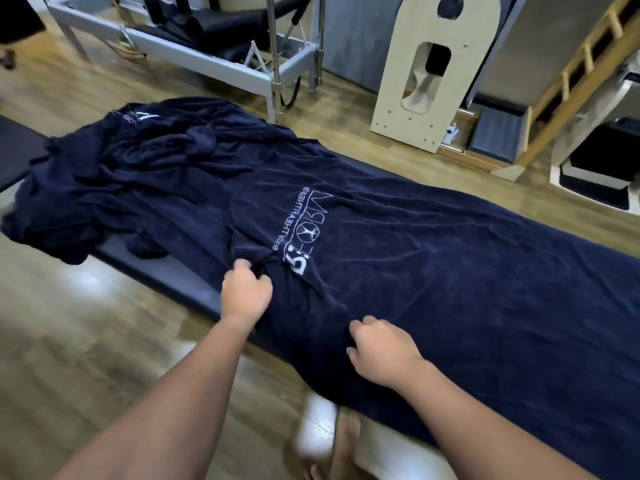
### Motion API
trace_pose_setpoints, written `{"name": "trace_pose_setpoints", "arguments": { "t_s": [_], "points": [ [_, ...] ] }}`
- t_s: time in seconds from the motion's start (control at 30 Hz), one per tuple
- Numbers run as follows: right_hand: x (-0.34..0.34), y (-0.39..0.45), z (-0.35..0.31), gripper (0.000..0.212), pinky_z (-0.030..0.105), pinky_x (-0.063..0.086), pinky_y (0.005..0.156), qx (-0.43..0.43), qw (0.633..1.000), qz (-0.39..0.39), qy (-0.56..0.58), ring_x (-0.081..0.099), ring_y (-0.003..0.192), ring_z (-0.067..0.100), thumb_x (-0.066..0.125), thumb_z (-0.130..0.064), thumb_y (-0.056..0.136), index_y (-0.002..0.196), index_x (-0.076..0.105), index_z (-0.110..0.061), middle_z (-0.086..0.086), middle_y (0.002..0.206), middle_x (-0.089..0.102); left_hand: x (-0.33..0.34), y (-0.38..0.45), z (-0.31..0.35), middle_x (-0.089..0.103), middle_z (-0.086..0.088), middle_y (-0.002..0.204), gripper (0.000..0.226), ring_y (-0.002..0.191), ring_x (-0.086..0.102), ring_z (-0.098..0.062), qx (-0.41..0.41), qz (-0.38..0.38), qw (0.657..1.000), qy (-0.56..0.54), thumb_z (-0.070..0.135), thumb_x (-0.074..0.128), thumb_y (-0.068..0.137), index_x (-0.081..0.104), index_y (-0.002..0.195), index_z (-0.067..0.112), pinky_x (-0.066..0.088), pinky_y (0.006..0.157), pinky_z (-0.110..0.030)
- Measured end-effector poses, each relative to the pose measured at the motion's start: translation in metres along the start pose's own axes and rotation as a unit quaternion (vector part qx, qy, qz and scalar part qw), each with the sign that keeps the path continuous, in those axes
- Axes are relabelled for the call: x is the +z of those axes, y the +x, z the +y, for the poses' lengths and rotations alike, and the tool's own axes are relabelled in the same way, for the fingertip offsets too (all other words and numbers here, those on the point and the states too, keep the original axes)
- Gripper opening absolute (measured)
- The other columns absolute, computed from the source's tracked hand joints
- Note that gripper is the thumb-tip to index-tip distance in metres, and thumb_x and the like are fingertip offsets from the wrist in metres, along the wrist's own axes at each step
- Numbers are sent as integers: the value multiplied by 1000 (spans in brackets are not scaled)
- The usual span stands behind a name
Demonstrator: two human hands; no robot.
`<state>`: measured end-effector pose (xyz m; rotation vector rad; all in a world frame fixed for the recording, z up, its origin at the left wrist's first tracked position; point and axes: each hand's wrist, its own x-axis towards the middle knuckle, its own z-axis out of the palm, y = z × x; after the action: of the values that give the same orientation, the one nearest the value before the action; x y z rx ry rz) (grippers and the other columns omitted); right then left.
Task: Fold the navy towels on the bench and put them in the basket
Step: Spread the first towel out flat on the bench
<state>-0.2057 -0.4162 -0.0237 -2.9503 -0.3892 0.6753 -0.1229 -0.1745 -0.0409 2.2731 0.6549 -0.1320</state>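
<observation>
A navy towel [433, 271] with white lettering lies spread along the dark bench [166, 268], running from the middle to the lower right. My left hand [246, 289] pinches its near edge beside the lettering. My right hand [381, 348] grips the same edge a little further right, fingers curled into the cloth. A crumpled heap of more navy towels [131, 178] covers the bench's left end and hangs over its near side. No basket is in view.
Wooden floor [86, 341] lies in front of the bench. Behind it stand a grey metal exercise frame [214, 60], a pale wooden panel with cut-outs [426, 74] and a wooden ladder rack [581, 74]. A bare foot [343, 445] shows below the bench edge.
</observation>
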Motion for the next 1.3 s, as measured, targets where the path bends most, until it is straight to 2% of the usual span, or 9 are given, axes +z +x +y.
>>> {"name": "trace_pose_setpoints", "arguments": {
  "t_s": [0.1,0.23,0.33,0.4,0.57,0.8,0.9,1.03,1.3],
  "points": [
    [-11,27,-16,28,38,48,79,-30,999,14,7,55,107,30,52,-38,98,115,53,-15,6,115,55,-6,34,6,61,-17,117,46,94,67,-40,-87,4,989,-122,29,63,87,38,121,12,61,75,-45],
    [-19,69,-27,33,41,49,85,-52,998,17,13,51,111,30,53,-38,97,121,53,-16,6,120,52,-5,67,6,61,-13,125,43,101,63,-32,-117,-46,986,-110,44,72,84,61,118,20,58,67,-37],
    [-27,96,-32,35,43,48,90,-51,998,16,17,49,114,31,54,-38,97,124,54,-16,6,122,51,-9,77,11,64,-8,85,26,83,57,-29,-35,13,994,-99,34,67,79,55,75,12,48,67,-37],
    [-32,112,-36,36,43,48,91,-48,998,26,14,49,115,31,53,-39,97,125,54,-16,6,122,50,-20,81,18,54,-1,66,24,68,47,-24,-2,29,989,-148,17,61,83,43,68,9,40,61,-38],
    [-44,141,-43,37,42,48,90,-34,996,82,32,50,113,28,48,-43,99,128,52,-19,2,123,50,-85,115,-10,64,-13,85,12,85,58,-37,9,74,992,102,18,62,85,54,84,10,42,73,-38],
    [-41,158,-52,63,47,43,100,-36,999,24,-19,38,125,32,59,-53,92,147,34,-33,6,144,33,-119,131,-41,58,-17,127,52,118,55,-40,-28,55,909,413,55,61,91,53,120,13,42,98,-49],
    [-39,165,-54,73,49,41,102,-53,998,-5,-40,34,128,34,61,-60,89,150,27,-40,7,149,27,-88,126,-18,49,-12,125,50,116,48,-37,92,58,888,446,45,67,83,54,122,17,44,91,-49],
    [-45,179,-46,67,48,43,98,-68,997,-3,-21,39,124,31,55,-63,90,148,32,-38,4,141,38,-43,125,34,44,-7,133,42,122,43,-32,244,-54,866,434,36,57,89,51,127,21,45,90,-45],
    [-87,216,2,48,42,45,97,15,996,82,43,43,121,27,50,-50,99,139,50,-24,1,133,47,4,166,91,43,-5,137,38,127,43,-31,284,-171,832,444,38,49,97,48,131,21,43,97,-49]
  ]
}}
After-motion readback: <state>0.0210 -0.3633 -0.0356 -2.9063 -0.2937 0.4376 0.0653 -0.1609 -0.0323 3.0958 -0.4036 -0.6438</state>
